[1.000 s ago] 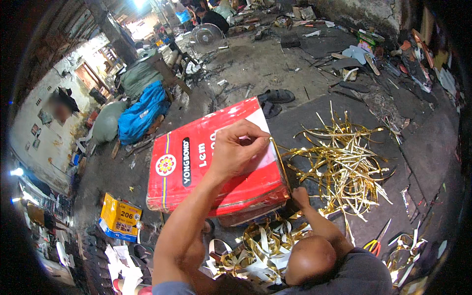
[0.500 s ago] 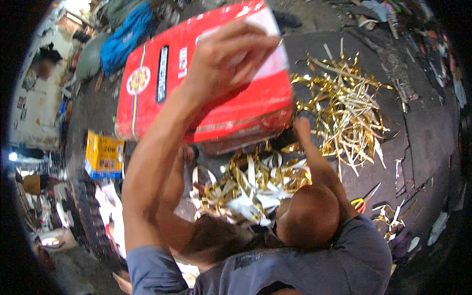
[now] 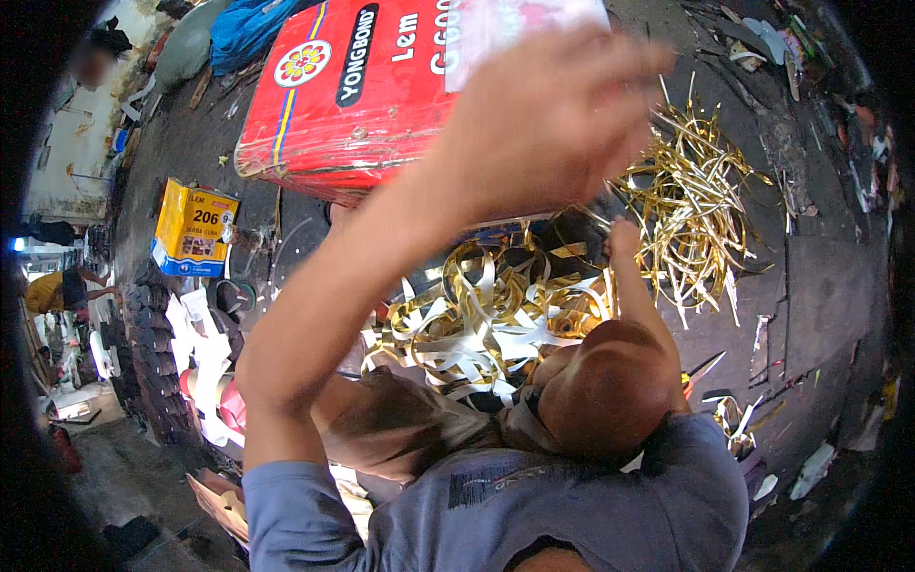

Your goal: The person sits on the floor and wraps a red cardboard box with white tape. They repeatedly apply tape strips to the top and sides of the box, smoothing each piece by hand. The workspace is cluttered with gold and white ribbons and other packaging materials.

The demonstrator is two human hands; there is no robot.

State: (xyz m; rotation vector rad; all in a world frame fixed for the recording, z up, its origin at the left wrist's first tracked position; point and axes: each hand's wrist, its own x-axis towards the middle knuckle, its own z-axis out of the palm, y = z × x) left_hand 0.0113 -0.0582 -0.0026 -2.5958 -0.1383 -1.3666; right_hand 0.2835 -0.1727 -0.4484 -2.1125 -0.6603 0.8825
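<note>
Head view: my left hand (image 3: 543, 119) rests blurred on the far red tin (image 3: 353, 86), grip unclear; my right hand (image 3: 624, 238) touches gold strips (image 3: 691, 205), grip unclear too.

The person wears a short blue-grey sleeve (image 3: 286, 505) with a small dark print, both forearms bare.

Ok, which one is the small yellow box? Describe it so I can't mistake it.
Start at the big red tin that the left hand rests on, at the top of the view. Go down and left across the dark floor to the small yellow box, standing apart from the tin. It is the only yellow box, and far smaller than the tin.
</note>
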